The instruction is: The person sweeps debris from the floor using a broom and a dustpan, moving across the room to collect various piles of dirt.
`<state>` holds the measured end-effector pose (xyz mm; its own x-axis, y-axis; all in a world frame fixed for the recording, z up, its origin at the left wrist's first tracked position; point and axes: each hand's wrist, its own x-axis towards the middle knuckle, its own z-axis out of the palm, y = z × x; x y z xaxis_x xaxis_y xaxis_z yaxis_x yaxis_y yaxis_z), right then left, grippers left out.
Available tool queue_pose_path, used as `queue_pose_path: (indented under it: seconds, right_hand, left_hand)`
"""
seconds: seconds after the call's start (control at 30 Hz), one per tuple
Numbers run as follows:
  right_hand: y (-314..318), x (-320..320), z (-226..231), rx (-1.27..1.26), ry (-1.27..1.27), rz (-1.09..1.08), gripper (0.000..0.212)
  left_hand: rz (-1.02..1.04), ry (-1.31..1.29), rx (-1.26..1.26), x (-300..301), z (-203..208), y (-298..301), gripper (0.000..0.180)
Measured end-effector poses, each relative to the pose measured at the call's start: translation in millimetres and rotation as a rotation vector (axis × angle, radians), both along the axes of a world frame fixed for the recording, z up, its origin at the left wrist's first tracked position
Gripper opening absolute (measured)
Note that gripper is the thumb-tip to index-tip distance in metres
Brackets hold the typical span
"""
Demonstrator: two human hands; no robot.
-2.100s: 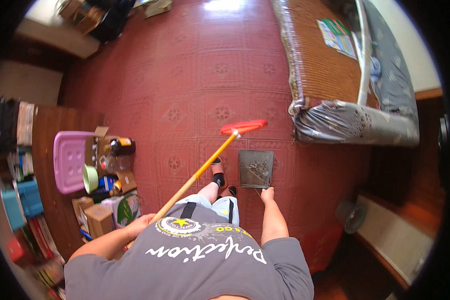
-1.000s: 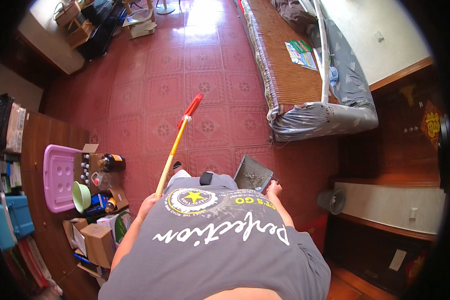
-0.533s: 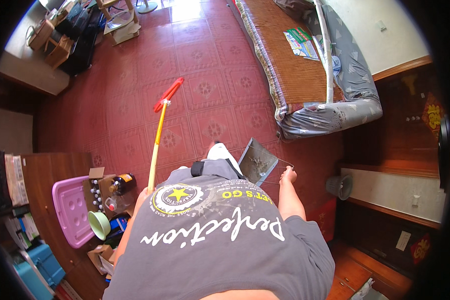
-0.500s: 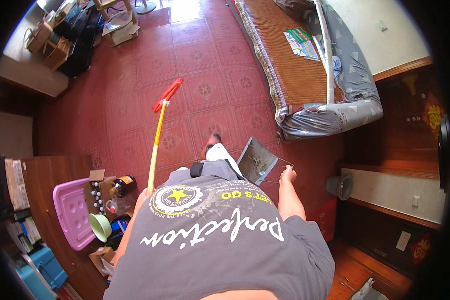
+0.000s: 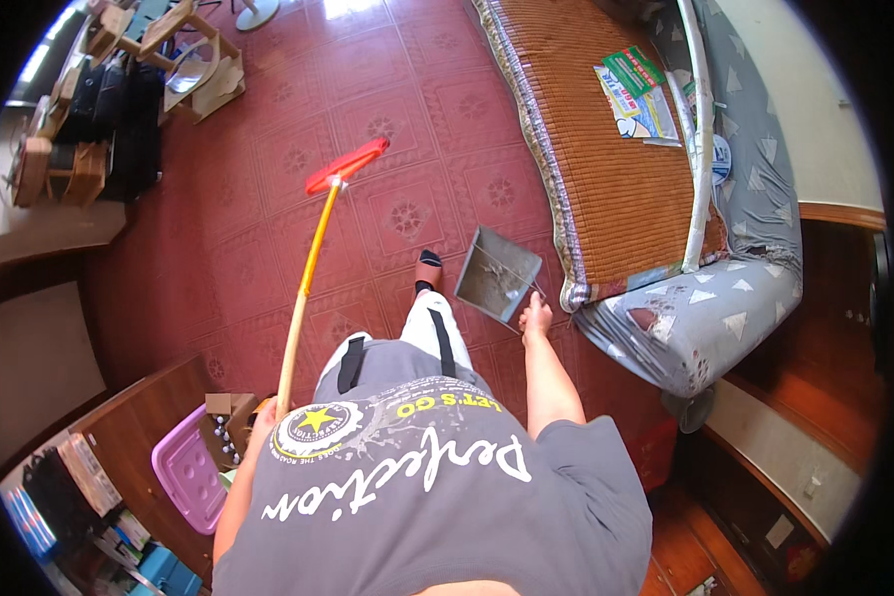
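My left hand (image 5: pixel 266 415), partly hidden by my shirt, is closed round the upper end of a long-handled broom (image 5: pixel 308 273). Its handle is yellow and pale wood, and it slants forward to a red head (image 5: pixel 348 165) low over the floor tiles. In my right hand (image 5: pixel 536 317) is the thin wire handle of a grey dustpan (image 5: pixel 475 280), held out in front to the right. Some light-coloured debris (image 5: pixel 504 275) lies inside the pan. Whether the pan rests on the floor, I cannot tell. A foot (image 5: pixel 428 266) in dark footwear shows between broom and pan.
A sofa (image 5: pixel 631 219) with a brown ribbed mat and grey patterned cover stands close on the right, papers (image 5: pixel 646 94) on it. A wooden cabinet (image 5: pixel 134 422) and purple plastic lid (image 5: pixel 187 475) are at the left. Wooden furniture (image 5: pixel 204 74) stands far left; a bin (image 5: pixel 687 407) sits behind the sofa.
I have moved forward, so the sofa now appears nearer. The dustpan and my right hand reach further out from my body. The broom head has turned and shifted slightly right.
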<state>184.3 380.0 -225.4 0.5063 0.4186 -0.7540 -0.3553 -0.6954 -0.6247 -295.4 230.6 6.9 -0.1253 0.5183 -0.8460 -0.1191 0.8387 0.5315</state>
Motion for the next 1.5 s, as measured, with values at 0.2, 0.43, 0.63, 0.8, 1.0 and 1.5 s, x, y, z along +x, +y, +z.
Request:
queue_pose_path:
  seconds: [0.2, 0.43, 0.63, 0.8, 1.0, 1.5]
  right_hand:
    - [88, 50, -121, -0.011, -0.52, 0.359, 0.031]
    - [226, 12, -113, -0.195, -0.34, 0.48, 0.04]
    - [274, -26, -88, -0.189, -0.486, 0.619, 0.041]
    - [265, -27, -102, -0.182, -0.548, 0.645, 0.04]
    - [273, -24, -90, -0.225, -0.492, 0.639, 0.041]
    - [279, -29, -88, -0.325, -0.465, 0.676, 0.042]
  left_hand:
    - [-0.136, 0.055, -0.09, 41, 54, 185, 0.038]
    - [-0.403, 0.204, -0.042, 73, 16, 335, 0.031]
    - [-0.735, 0.428, 0.091, 98, -48, 436, 0.027]
    - [-1.011, 0.534, 0.109, 116, -93, 484, 0.018]
    - [-1.327, 0.591, -0.099, 59, -89, 419, 0.021]
    - [-0.608, 0.169, -0.177, 17, 29, 435, 0.038]
